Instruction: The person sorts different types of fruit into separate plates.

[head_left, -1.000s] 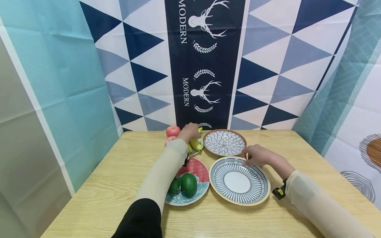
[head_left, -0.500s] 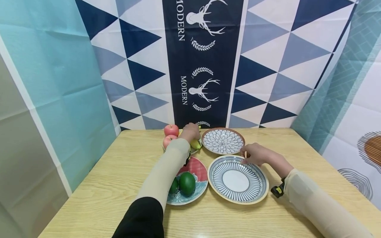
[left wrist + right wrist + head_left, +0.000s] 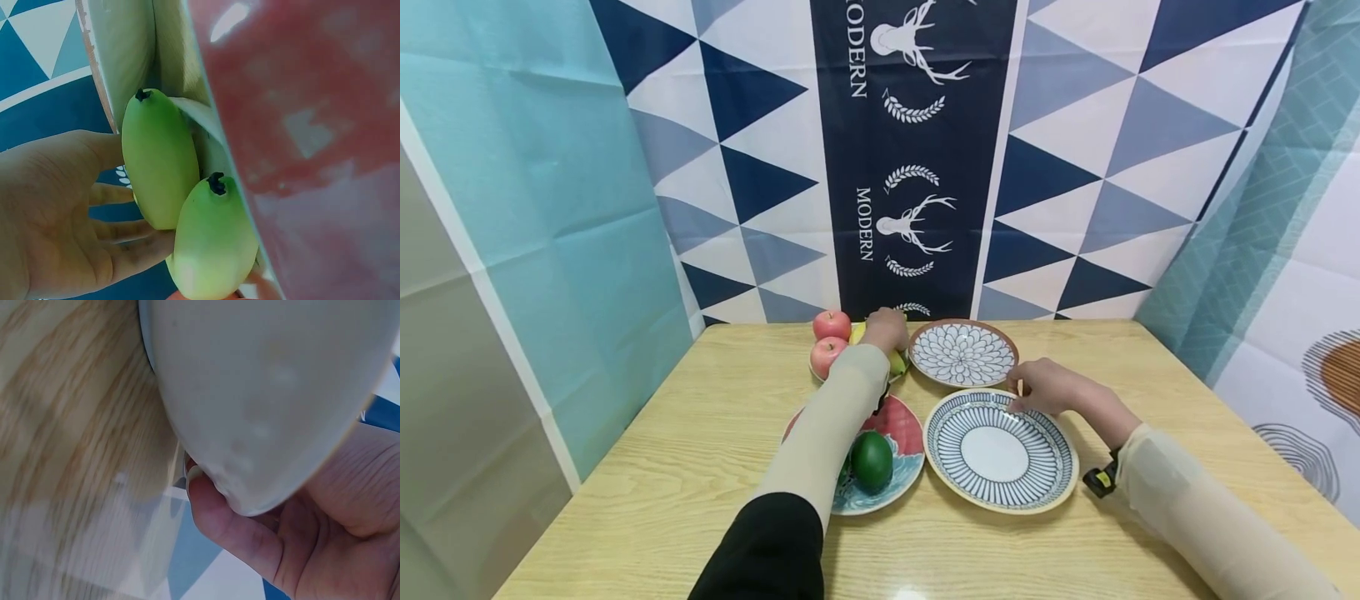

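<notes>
At the back of the table my left hand (image 3: 887, 329) reaches over a fruit plate and grips the bananas (image 3: 897, 362). In the left wrist view its fingers (image 3: 134, 253) bend round the yellow-green banana (image 3: 159, 159); a second banana (image 3: 215, 240) lies against it, and both show dark tips. My right hand (image 3: 1048, 387) pinches the far right rim of a blue-striped plate (image 3: 996, 454). From the right wrist, the plate's pale underside (image 3: 262, 394) fills the view, one finger (image 3: 228, 528) at its edge. The bananas' far ends are hidden by my left hand.
Beside the bananas sit red apples (image 3: 827, 354). Under my left forearm stands a red and teal plate (image 3: 906, 429) with a dark green, avocado-like fruit (image 3: 872, 461). A brown-rimmed flower-patterned plate (image 3: 962, 354) stands at the back. Patterned cloth (image 3: 910, 150) hangs behind the table.
My left hand and forearm have shifted slightly right, now covering more of the bananas and the green fruit. The right hand stays at the striped plate's rim.
</notes>
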Tool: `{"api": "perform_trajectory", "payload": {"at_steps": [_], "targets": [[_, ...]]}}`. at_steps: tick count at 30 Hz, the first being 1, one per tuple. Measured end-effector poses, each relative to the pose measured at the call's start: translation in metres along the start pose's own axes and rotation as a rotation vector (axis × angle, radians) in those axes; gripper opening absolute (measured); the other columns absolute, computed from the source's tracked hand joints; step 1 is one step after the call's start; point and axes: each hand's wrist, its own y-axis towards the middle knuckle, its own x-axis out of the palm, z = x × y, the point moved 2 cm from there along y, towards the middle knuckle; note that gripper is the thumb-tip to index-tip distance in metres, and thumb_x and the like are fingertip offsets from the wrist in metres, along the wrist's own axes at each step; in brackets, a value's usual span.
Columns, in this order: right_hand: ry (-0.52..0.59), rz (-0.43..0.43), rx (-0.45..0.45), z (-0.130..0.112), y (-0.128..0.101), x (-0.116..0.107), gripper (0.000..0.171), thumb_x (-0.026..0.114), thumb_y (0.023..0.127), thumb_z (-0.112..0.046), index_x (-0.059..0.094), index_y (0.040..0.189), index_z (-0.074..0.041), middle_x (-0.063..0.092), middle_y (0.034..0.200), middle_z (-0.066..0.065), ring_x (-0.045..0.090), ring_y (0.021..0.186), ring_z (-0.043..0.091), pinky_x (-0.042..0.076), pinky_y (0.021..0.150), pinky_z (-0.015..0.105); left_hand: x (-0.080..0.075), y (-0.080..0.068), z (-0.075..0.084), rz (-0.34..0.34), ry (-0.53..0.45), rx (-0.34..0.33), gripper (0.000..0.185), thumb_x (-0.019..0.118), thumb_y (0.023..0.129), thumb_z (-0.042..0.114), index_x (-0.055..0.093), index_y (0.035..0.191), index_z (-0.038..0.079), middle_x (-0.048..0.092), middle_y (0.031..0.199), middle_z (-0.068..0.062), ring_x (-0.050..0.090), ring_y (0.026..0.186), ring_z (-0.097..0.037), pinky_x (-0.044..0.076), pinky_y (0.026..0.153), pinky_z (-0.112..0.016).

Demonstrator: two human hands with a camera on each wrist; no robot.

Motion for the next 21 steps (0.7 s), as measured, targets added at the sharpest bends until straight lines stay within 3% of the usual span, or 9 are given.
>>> {"api": "perform_trajectory", "payload": {"at_steps": [6, 16, 21], "targets": [[-0.009, 0.015, -0.008, -0.0020, -0.0031, -0.0004, 0.018, 0.081, 0.095, -0.019, 0.065, 0.092, -0.013, 0.065, 0.084, 0.002, 0.058, 0.068, 0.016, 0.049, 0.057, 0.031, 0.0018, -0.0002, 0.0046, -0.004, -0.055, -0.005, 0.054, 0.077, 0.092, 0.023, 0.060, 0.139, 0.003, 0.060, 0.136, -0.017, 0.058, 0.120, -0.025, 0.053, 0.101, -0.037], [0.028, 0.001, 0.012, -0.0057, -0.0067, 0.0007, 0.017, 0.081, 0.095, -0.016, 0.065, 0.094, -0.012, 0.064, 0.085, 0.003, 0.060, 0.066, 0.016, 0.051, 0.056, 0.030, 0.0095, 0.0035, 0.0021, -0.035, -0.133, -0.002, 0.050, 0.073, 0.093, 0.020, 0.059, 0.138, 0.003, 0.057, 0.139, -0.018, 0.054, 0.124, -0.025, 0.051, 0.104, -0.037], [0.026, 0.004, 0.005, -0.0065, -0.0062, -0.0008, 0.017, 0.081, 0.095, -0.016, 0.065, 0.094, -0.011, 0.064, 0.084, 0.003, 0.060, 0.065, 0.016, 0.050, 0.055, 0.030, 0.0094, 0.0056, -0.0004, -0.054, -0.143, -0.014, 0.053, 0.070, 0.097, 0.027, 0.055, 0.143, 0.005, 0.054, 0.145, -0.018, 0.053, 0.129, -0.026, 0.048, 0.108, -0.037]]}}
